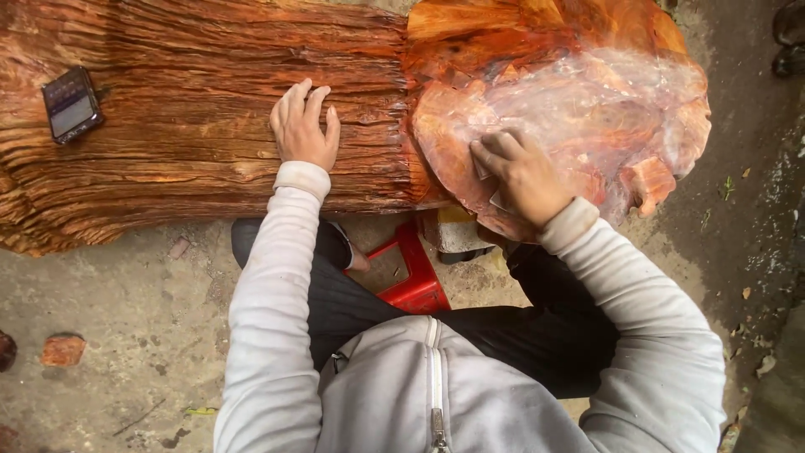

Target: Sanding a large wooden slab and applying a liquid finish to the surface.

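Right fingers: pressed flat on a small pale sheet, on the burl's whitish wet patch.
Right hand: knuckles up, wrist bent.
Left hand: open, fingers together, resting flat on the ridged slab.
Phone: far left on the slab.

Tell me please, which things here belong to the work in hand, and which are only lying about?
In use:
- wooden slab, under the flat left hand
- pale sanded burl end
- small sheet, probably sandpaper, pressed by the right hand

Lying about:
- phone on the slab
- red stool
- brick piece on the ground
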